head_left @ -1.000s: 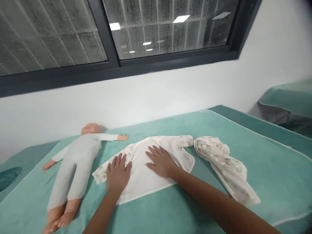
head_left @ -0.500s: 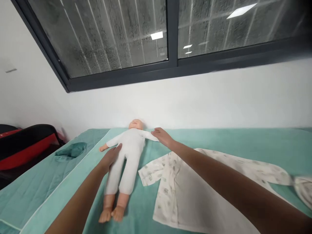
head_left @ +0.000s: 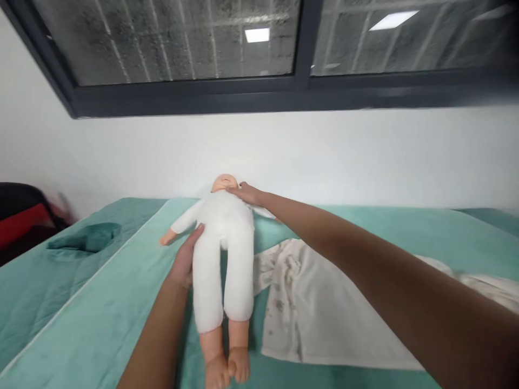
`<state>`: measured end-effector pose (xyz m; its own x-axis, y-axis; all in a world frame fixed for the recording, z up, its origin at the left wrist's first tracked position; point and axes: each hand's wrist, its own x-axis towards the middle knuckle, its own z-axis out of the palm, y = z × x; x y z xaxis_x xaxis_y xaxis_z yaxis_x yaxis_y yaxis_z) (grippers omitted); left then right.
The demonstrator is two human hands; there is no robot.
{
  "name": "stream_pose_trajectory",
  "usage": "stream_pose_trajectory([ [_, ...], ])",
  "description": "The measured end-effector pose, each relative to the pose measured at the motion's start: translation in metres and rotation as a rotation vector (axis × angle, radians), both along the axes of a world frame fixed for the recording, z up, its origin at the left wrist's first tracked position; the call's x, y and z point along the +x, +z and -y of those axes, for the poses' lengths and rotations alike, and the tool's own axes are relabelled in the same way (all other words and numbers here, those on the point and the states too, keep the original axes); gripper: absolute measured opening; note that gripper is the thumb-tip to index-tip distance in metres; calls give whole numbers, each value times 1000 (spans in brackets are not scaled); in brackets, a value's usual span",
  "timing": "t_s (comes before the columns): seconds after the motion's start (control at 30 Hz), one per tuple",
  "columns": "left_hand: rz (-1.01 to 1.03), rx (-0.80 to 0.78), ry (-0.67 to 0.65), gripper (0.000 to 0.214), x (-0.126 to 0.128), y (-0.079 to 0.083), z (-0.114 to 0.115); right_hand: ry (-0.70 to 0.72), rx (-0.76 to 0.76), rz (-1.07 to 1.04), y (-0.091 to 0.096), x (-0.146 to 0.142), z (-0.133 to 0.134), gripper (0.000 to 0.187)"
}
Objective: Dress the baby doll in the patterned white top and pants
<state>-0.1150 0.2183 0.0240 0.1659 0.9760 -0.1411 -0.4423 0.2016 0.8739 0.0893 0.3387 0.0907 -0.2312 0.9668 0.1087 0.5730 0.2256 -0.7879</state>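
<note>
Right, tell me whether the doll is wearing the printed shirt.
No, the printed shirt lies spread out on the teal cover beside the doll.

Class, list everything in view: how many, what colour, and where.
Doll: one, white body, pinkish head and limbs, centre
Garment: one, white, patterned, right of doll
Cloth: one, off-white, right edge
Cover: one, green, beneath them
Teal item: one, left, unclear
Unidentified object: one, black and red, far left
Wall: one, white, behind
Window: one, dark-framed, top
Left hand: one, bare, at doll's side
Right hand: one, bare, near doll's neck
</note>
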Motion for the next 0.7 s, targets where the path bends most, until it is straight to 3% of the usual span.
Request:
stream_pose_trajectory([
  [0.07,31,51,-35,50,25,11,15,-25,24,33,19,33,16,86],
  [0.2,72,162,-247,55,101,25,52,-135,54,110,48,118,66,88],
  [0.27,106,155,-365,57,140,23,73,-213,15,163,48,159,97,90],
  [0.37,109,63,-509,53,182,9,100,-309,-66,234,28,203,143,95],
  [0.47,51,-6,-615,50,198,-9,116,-334,-107,261,-4,225,180,87],
  [0.57,-41,-35,-703,47,197,-19,116,-328,-104,298,-29,233,198,76],
  [0.7,-182,-12,-788,38,187,-20,102,-348,-87,405,-33,236,200,76],
])
